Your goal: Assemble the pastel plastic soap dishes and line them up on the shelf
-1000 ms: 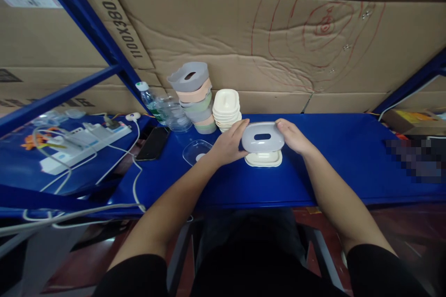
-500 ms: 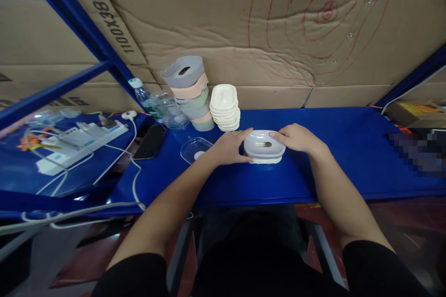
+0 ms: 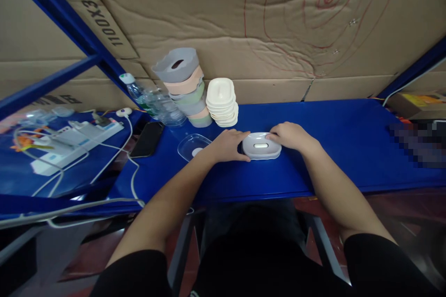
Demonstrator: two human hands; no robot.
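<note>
A grey rounded plastic cover with a slot in its middle sits on the blue table in front of me. Through the slot shows a cream-coloured raised part. My left hand grips the cover's left side, thumb at the near edge and fingers at the far edge. On the right, my right hand holds the far right rim, its thumb on top and its other fingers partly hidden. Beside my left forearm lies a clear oval plastic piece with a white round spot.
Behind my hands stand a leaning stack of grey, peach and green covers and a stack of cream plastic pieces. Clear plastic containers, a bottle, a black phone and a power strip with cables are at left.
The grey cover has settled lower over the cream piece, whose rim no longer shows beneath it. The cream part now fills the slot. Both hands keep their hold.
</note>
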